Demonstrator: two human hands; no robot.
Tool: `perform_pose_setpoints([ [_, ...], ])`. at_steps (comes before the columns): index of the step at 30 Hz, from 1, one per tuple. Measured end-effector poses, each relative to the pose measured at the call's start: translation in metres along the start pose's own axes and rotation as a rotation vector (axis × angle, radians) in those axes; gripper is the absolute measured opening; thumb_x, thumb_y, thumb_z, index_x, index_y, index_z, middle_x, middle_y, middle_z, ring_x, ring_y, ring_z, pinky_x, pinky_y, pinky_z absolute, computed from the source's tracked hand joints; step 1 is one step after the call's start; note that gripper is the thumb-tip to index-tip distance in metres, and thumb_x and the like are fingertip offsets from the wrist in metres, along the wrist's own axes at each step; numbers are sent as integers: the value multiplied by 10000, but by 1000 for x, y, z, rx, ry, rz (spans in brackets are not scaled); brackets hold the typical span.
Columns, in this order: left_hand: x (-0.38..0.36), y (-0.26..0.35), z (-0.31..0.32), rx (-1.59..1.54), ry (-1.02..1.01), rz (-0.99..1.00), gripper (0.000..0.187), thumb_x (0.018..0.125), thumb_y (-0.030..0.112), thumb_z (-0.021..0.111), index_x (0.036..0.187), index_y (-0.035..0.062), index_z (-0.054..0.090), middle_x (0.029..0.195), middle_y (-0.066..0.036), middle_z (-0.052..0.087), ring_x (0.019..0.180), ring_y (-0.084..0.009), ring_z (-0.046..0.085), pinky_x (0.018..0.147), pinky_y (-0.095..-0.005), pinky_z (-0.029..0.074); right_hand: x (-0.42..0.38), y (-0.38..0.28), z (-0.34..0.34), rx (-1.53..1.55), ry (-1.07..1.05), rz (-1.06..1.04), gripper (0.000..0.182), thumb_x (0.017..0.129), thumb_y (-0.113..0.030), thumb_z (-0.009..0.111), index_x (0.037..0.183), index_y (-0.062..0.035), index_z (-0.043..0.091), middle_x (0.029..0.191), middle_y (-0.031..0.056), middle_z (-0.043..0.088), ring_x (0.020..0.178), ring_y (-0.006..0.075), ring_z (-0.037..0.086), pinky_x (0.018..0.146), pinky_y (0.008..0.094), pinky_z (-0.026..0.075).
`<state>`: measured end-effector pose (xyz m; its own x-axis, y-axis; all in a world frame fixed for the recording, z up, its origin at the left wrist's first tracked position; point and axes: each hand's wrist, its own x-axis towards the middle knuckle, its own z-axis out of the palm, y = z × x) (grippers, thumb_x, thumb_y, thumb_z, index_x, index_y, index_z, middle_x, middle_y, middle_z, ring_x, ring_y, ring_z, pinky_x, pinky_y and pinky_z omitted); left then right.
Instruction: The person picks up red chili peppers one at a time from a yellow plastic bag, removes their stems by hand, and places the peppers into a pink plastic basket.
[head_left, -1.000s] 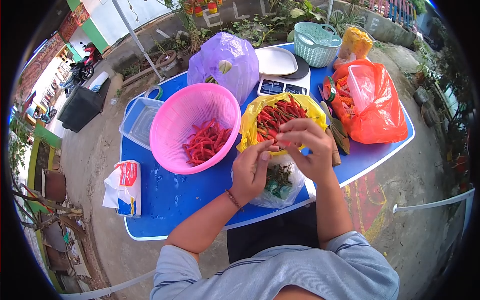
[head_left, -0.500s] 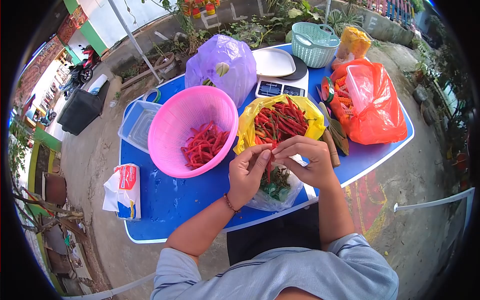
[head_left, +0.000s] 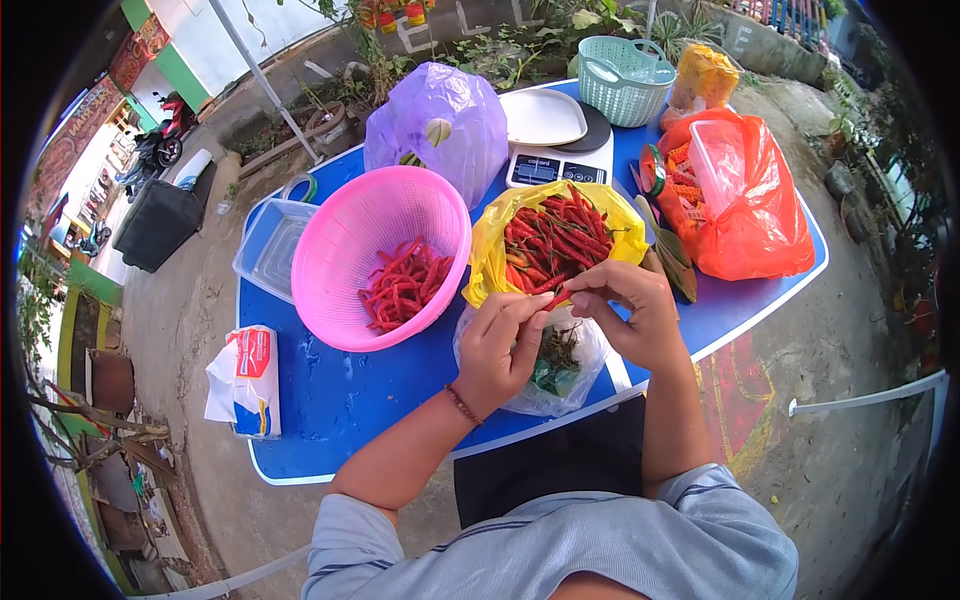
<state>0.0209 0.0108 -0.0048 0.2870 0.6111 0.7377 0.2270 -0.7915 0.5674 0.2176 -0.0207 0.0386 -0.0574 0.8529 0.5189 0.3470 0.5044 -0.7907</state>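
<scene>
While I watched remotely, the left hand (head_left: pixel 497 350) and right hand (head_left: pixel 628 310) met over the clear bag of green stems (head_left: pixel 555 365), fingers of both pinched shut on one red chili (head_left: pixel 556 296), so that scraps could fall straight in. It sat just below the yellow bag of chilies (head_left: pixel 555 240), beside the pink colander (head_left: pixel 380 255).
</scene>
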Motion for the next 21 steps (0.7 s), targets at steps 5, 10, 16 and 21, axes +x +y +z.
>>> perform_pose_setpoints([
  [5, 11, 11, -10, 314, -42, 163, 164, 909, 81, 740, 1072, 93, 729, 959, -33, 721, 842, -187, 655, 819, -355, 443, 1, 0, 1, -170, -38, -137, 144, 837, 74, 732, 963, 7, 712, 882, 122, 699, 834, 284, 723, 727, 350, 564],
  [10, 5, 5, -9, 373, -40, 161, 146, 891, 124, 764, 1028, 120, 716, 961, -2, 729, 848, -188, 647, 845, -366, 397, -1, 2, 7, -195, -43, -145, 97, 867, 44, 709, 947, -2, 678, 874, 130, 664, 808, 328, 697, 708, 378, 548],
  [16, 3, 6, -4, 207, 10, 55, 105, 894, 104, 766, 974, 88, 701, 906, -27, 711, 815, -233, 625, 820, -358, 416, 1, -2, 9, -92, -97, -73, 103, 878, 77, 671, 957, 18, 644, 867, 145, 654, 789, 313, 698, 695, 364, 546],
  [21, 4, 8, -6, 75, 13, 1, 115, 904, 99, 768, 972, 51, 689, 888, -59, 696, 783, -235, 613, 754, -338, 450, 3, -2, 7, 39, -139, -25, 105, 881, 116, 653, 949, 41, 625, 840, 125, 641, 749, 239, 684, 659, 329, 541],
])
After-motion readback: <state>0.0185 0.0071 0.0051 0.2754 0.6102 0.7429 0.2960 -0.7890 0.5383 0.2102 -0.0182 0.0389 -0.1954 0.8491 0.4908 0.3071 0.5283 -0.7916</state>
